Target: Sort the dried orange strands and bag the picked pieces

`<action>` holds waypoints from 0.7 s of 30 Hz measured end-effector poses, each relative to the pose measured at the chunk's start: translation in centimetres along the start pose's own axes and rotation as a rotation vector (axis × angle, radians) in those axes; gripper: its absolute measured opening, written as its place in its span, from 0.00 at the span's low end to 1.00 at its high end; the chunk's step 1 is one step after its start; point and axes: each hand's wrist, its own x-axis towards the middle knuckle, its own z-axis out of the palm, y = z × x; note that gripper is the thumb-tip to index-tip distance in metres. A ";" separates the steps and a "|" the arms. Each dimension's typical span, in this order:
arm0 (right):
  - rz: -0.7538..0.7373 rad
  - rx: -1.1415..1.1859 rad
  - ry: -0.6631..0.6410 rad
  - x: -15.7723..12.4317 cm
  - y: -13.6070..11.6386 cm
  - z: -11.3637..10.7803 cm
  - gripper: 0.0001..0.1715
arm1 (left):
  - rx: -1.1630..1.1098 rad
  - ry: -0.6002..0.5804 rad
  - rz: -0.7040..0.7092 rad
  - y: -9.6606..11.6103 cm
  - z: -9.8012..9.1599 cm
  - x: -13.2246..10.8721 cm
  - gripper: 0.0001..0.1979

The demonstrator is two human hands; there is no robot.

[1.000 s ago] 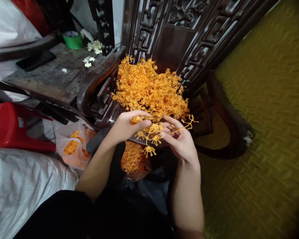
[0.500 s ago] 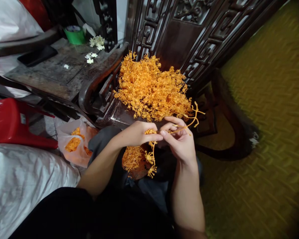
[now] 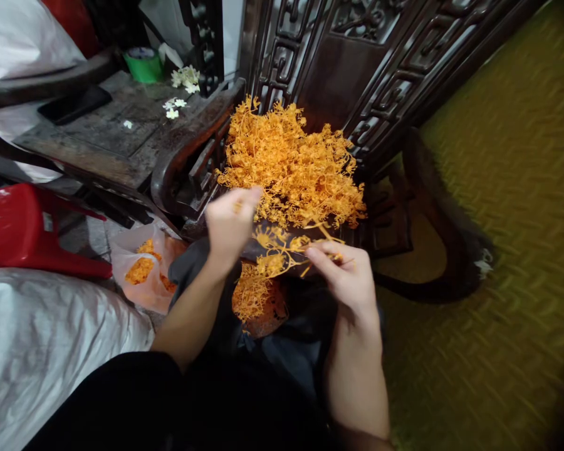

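Between the fingers of my right hand [image 3: 345, 269] is pinched a thin orange artificial-flower sprig [image 3: 275, 263], whose branching tips stretch left between my hands. My left hand [image 3: 232, 222], smeared by motion, is closed at the front left of the big orange pile. A bit of orange shows among its fingers, likely a small flower piece. The pile of orange flower sprigs [image 3: 291, 163] rests on a dark carved wooden chair [image 3: 329, 69]. In my lap, under the held sprig, an orange-red container [image 3: 275, 319] carries thin orange stems [image 3: 251, 297].
To the left, a pinkish plastic bag [image 3: 122, 257] with orange pieces stands on the floor by a red plastic stool [image 3: 23, 232] and a white sack [image 3: 61, 319]. A second chair seat [image 3: 84, 150] bears green tape [image 3: 143, 66], a dark phone-like slab [image 3: 75, 105] and pale flowers [image 3: 185, 76].
My left hand has moved away from the right, up and left toward the pile. The right hand keeps the sprig, whose branches now point left instead of up and right.
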 end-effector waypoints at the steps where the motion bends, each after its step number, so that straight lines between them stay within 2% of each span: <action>1: -0.005 0.023 0.034 0.1 0.2 -0.3 0.13 | -0.048 0.086 -0.061 -0.4 -0.4 0.5 0.18; 2: -0.009 0.047 0.061 0.1 0.5 -0.6 0.13 | -0.110 0.116 -0.123 -0.8 -0.7 0.8 0.19; 3: -0.015 0.068 0.077 0.2 0.7 -0.7 0.13 | -0.171 0.091 -0.181 -1.1 -0.8 1.0 0.19; 5: -0.039 0.081 0.077 0.4 0.9 -0.8 0.12 | -0.257 -0.022 -0.274 -1.4 -0.5 0.9 0.18; 10: -0.131 -0.025 -0.036 0.4 0.1 -0.1 0.09 | -0.389 -0.266 -0.427 -0.2 0.8 -0.4 0.12; 13: -0.192 -0.056 -0.132 0.3 -0.4 0.0 0.06 | -0.452 -0.403 -0.495 0.3 0.6 -0.5 0.14; 17: -0.309 -0.117 -0.210 0.4 -0.5 -0.1 0.06 | -0.343 -0.691 -0.454 0.5 -0.2 -0.5 0.19; 19: -0.351 -0.139 -0.191 0.5 -0.5 -0.1 0.04 | -0.258 -0.868 -0.355 0.7 -0.3 -0.6 0.21; 21: -0.372 -0.161 -0.162 0.6 -0.6 0.1 0.03 | -0.174 -0.967 -0.244 1.0 0.0 -0.9 0.18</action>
